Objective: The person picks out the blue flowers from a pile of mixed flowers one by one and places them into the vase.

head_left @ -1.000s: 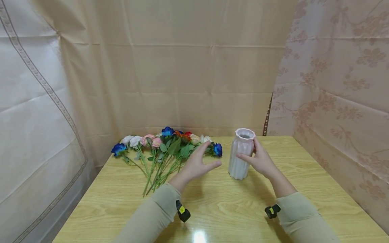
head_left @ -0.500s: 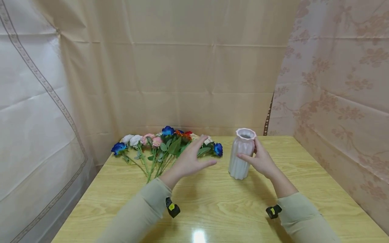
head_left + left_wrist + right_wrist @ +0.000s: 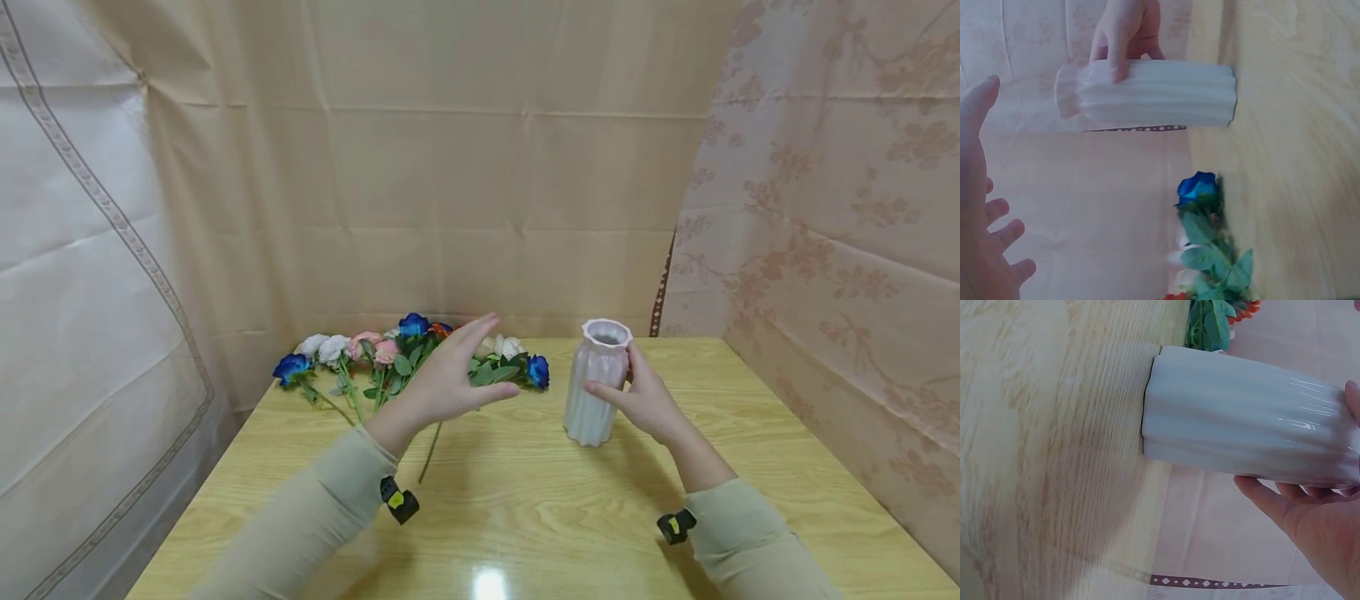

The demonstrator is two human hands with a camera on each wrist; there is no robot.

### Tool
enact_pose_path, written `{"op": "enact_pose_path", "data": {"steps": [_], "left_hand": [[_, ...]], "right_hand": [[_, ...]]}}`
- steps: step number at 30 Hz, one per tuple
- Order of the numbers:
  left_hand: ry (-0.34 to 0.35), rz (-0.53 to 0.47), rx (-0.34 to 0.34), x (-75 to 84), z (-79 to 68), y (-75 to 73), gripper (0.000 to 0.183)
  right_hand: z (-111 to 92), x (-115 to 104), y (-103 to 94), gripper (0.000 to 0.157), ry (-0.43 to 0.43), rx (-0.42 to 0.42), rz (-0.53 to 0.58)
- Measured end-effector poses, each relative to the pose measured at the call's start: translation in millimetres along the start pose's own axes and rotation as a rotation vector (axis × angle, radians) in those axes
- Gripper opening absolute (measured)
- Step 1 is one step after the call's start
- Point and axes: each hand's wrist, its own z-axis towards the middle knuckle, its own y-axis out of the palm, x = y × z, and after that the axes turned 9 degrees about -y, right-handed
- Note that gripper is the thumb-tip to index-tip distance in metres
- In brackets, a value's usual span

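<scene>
A white fluted vase point(image 3: 589, 396) with a scalloped rim stands upright on the table, right of centre. My right hand point(image 3: 647, 398) grips its upper right side, thumb across the front and fingers round the back. The right wrist view has the vase point(image 3: 1235, 412) from close by, its base on the wood. My left hand point(image 3: 442, 379) hovers in front of the artificial flowers, fingers spread, thumb pointing right, holding nothing. Behind it lie blue point(image 3: 413, 325), pink point(image 3: 386, 352) and white blooms on green stems, partly hidden by the hand. In the left wrist view a blue rose point(image 3: 1199, 190) shows below the vase.
The flowers spread along the back left of the wooden table point(image 3: 525, 517), their stems towards the front. A beige curtain point(image 3: 480, 183) hangs right behind the table. Patterned cloth point(image 3: 847, 233) borders the right side, and pale cloth point(image 3: 90, 292) the left.
My left hand has moved left, across the flowers, still with fingers spread; a stem has come into sight below it. The right hand and the vase have stayed put.
</scene>
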Motion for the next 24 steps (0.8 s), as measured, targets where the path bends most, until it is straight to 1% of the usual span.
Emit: {"op": "enact_pose_path", "data": {"steps": [3,5,9,11,14,16,19,24], "left_hand": [[0.0,0.023,0.005,1.3,1.0,-8.7,0.099],[-0.004,0.05,0.009,0.5,1.7,-13.0,0.1],[-0.026,0.087,0.01,-6.0,2.4,-17.3,0.101],[-0.04,0.11,0.012,-11.2,2.8,-17.6,0.101],[-0.062,0.15,0.025,-19.6,4.2,-16.6,0.102],[-0.071,0.183,0.035,-24.7,5.5,-15.9,0.102],[-0.085,0.202,0.044,-29.9,7.3,-14.7,0.102],[-0.088,0.232,0.077,-36.4,11.2,-12.3,0.098]], "right_hand": [[-1,-6,-0.3,0.087,0.011,0.0,0.001],[-2,-15,-0.7,0.086,0.015,-0.004,0.002],[-5,-34,-1.1,0.083,0.029,-0.017,-0.003],[-6,-38,-1.1,0.083,0.027,-0.02,-0.006],[-5,-29,0.0,0.084,0.023,-0.015,0.0],[-4,-19,0.4,0.086,0.019,-0.011,0.0],[-2,-4,0.5,0.087,0.022,-0.005,-0.005],[-1,1,-0.7,0.089,0.019,0.003,-0.01]]}}
